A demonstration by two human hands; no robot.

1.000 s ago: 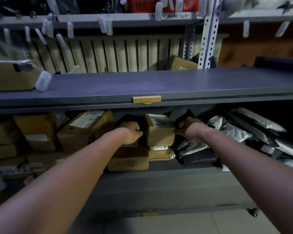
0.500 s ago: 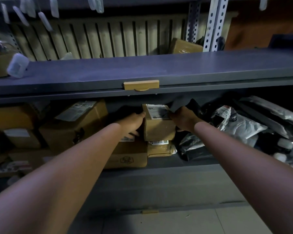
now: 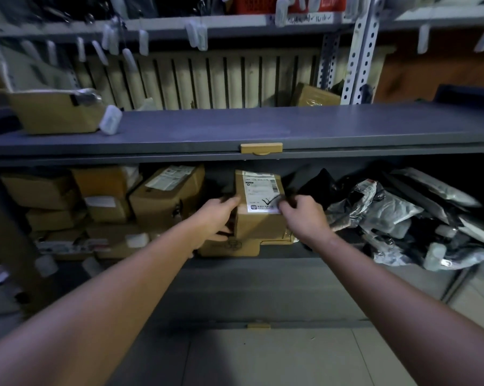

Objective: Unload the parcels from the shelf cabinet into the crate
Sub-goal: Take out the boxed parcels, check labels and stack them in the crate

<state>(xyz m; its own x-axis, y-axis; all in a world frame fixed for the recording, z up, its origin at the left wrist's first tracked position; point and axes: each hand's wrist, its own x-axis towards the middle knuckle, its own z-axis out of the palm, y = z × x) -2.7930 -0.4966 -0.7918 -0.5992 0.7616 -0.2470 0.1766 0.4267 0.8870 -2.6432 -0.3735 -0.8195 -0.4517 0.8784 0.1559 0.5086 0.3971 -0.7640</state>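
Removal step: left hand [image 3: 217, 215] and right hand [image 3: 305, 215], fingers clamped on the labelled box [image 3: 259, 218] below the tan tab [image 3: 261, 148]. The next move probably calls for a level withdrawal.

Small brown cardboard box [image 3: 259, 227] looks matt, its white paper label [image 3: 260, 195] smooth; crinkled grey plastic mailer bags [image 3: 388, 218] shine glossy; grey shelf board [image 3: 207, 129] matt.

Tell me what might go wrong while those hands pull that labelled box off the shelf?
The left hand and right hand grip the labelled box only near its front, so it might slip or tip. A flat box lies right beneath and could be dragged forward. The shelf board sits close above, so a careless lift may knock it.
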